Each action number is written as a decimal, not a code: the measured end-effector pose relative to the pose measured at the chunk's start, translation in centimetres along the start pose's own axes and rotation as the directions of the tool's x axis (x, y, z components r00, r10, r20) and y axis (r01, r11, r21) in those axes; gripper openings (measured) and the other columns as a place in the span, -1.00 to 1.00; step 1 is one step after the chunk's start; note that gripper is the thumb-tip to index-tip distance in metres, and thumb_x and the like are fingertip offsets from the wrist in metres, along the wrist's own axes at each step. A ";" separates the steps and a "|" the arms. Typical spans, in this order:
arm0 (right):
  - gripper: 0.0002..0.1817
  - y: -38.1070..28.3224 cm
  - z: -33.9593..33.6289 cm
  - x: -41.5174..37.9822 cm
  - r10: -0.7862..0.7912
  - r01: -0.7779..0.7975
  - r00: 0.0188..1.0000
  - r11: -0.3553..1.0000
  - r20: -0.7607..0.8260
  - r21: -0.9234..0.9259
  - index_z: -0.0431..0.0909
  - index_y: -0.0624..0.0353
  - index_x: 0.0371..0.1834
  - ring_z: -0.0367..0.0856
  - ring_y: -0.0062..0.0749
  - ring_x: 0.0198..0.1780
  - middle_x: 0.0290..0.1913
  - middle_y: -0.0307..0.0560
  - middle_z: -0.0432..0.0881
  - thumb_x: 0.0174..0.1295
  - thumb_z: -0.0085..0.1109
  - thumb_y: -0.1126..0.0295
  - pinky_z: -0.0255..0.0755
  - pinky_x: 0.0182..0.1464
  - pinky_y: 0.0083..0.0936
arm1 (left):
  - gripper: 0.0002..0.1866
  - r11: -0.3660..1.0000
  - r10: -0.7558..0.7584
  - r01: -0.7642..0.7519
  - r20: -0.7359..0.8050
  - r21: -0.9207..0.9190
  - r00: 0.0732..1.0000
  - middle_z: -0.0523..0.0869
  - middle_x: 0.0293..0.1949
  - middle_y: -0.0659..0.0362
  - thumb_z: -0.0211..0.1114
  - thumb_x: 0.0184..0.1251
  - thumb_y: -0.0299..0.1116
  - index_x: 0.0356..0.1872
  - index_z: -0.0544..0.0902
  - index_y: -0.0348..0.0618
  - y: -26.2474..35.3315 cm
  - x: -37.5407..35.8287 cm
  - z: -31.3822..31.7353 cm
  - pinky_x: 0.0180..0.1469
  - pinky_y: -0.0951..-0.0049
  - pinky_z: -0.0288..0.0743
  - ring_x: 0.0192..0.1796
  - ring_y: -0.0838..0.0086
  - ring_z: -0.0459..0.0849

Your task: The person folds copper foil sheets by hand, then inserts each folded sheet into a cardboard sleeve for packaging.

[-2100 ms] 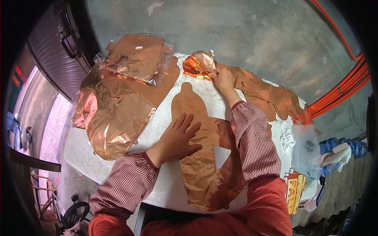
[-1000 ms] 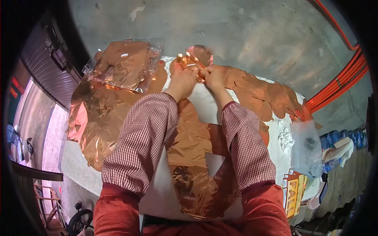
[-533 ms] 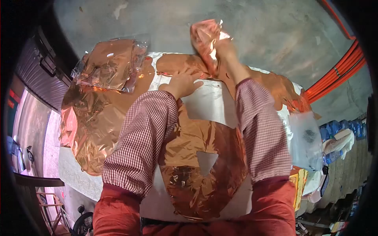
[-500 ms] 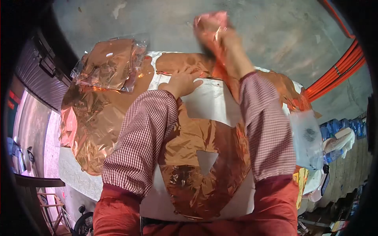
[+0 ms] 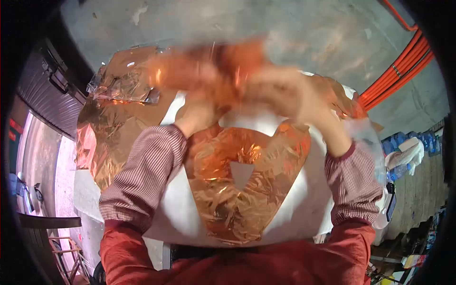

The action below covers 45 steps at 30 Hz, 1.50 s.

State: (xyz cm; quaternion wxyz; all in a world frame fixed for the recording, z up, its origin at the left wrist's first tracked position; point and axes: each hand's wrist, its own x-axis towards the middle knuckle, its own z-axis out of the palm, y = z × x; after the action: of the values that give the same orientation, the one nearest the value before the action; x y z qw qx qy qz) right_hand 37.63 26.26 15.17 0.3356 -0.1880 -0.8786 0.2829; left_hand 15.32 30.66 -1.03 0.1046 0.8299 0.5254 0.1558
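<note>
A copper-coloured foil sheet [image 5: 237,190] with a small cut-out hangs over the near side of the white table surface [image 5: 178,202]. Above its far part, both hands are at a blurred bundle of orange foil [image 5: 190,71]. My left hand [image 5: 202,114] is under the bundle's left part, its fingers smeared by motion. At the bundle's right side is my right hand [image 5: 285,92], also smeared, so what its fingers grip cannot be made out.
Clear bags with flat copper foil [image 5: 126,71] lie at the far left, over more crumpled foil [image 5: 114,137]. Orange pipes [image 5: 399,71] run along the right. Blue bottles [image 5: 399,140] and a white glove [image 5: 408,152] are at the right.
My right hand has come down and nearer to my left hand. The orange foil bundle now spreads across above both hands. The near foil sheet has shifted and reaches further right.
</note>
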 end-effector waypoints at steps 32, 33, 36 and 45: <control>-0.80 -10.2 -3.1 1.1 -0.231 0.186 0.969 0.913 -0.086 -0.363 0.62 0.27 -0.09 0.60 -0.55 -0.12 -0.21 -0.22 0.68 0.29 0.13 0.45 0.47 -0.13 -0.58 | -0.33 0.983 0.186 -0.185 0.056 -0.014 0.981 0.25 0.41 -0.04 0.31 0.23 -0.10 0.35 0.36 -0.04 3.5 -20.4 -2.1 0.44 0.12 0.06 0.47 0.06 0.13; -0.81 -10.6 -0.4 -0.5 -0.280 0.255 0.960 0.892 -0.012 -0.373 0.62 0.27 -0.10 0.62 -0.47 -0.10 -0.20 -0.17 0.69 0.27 0.13 0.47 0.49 -0.12 -0.53 | -0.33 0.983 0.182 -0.182 0.049 -0.008 0.982 0.26 0.40 -0.05 0.32 0.23 -0.10 0.35 0.36 -0.03 3.4 -20.5 -2.1 0.44 0.13 0.07 0.47 0.06 0.13; -0.82 -8.0 6.9 -5.8 -0.008 0.004 0.998 0.999 0.064 0.050 0.65 0.21 -0.15 0.64 -0.21 -0.05 -0.15 -0.09 0.70 0.19 0.17 0.51 0.52 -0.04 -0.36 | -0.33 0.999 -0.003 -0.009 0.264 0.044 0.965 0.25 0.40 -0.07 0.32 0.22 -0.13 0.35 0.36 -0.08 4.6 -20.4 -3.8 0.44 0.17 0.09 0.48 0.07 0.13; -0.70 -6.8 13.8 -14.9 -0.074 0.126 0.946 0.981 0.316 -0.146 0.58 0.21 -0.03 0.45 -0.14 0.20 0.22 -0.02 0.47 0.15 0.13 0.46 0.36 0.22 -0.27 | -0.29 0.985 0.174 -0.174 0.017 0.001 0.985 0.27 0.40 -0.02 0.32 0.13 -0.22 0.35 0.34 -0.13 3.2 -20.5 -1.8 0.44 0.17 0.09 0.46 0.07 0.16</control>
State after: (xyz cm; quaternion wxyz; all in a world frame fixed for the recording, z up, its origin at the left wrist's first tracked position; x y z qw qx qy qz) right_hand 37.52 8.18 3.70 0.1912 -0.1233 -0.9490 0.2182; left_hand 9.14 10.72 -1.33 0.0940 0.8740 0.4502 0.1567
